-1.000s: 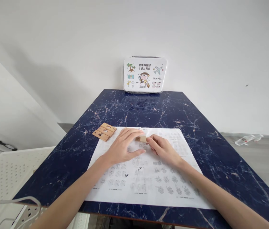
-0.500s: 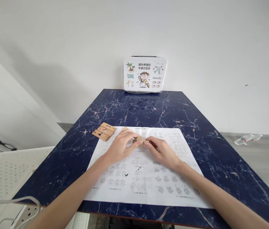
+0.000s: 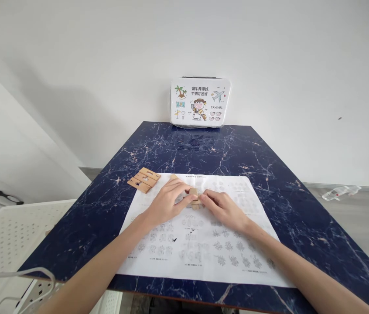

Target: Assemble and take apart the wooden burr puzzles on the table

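Observation:
Over the middle of a printed paper sheet point(image 3: 240, 205), both hands meet at a small cluster of light wooden puzzle blocks. My left hand point(image 3: 161, 203) pinches an upper wooden block point(image 3: 193, 194) between thumb and fingers. Under it a lower wooden block point(image 3: 196, 206) shows, partly covered. My right hand point(image 3: 223, 209) has its thumb and curled fingers pressed against the right side of the cluster; how the blocks join is hidden by the fingers. Behind my left fingers, the tip of another wooden piece point(image 3: 173, 176) peeks out.
Flat wooden pieces with cut-outs point(image 3: 143, 179) lie together at the sheet's upper left corner. A white case with cartoon prints point(image 3: 200, 102) stands at the back of the blue marbled table point(image 3: 184, 152). White perforated furniture point(image 3: 4, 231) and a cable point(image 3: 24, 272) are at the left.
The right fingers have shifted slightly around the cluster, and the lower block now shows more below the upper one. The left hand keeps its pinch. The view has shifted a little.

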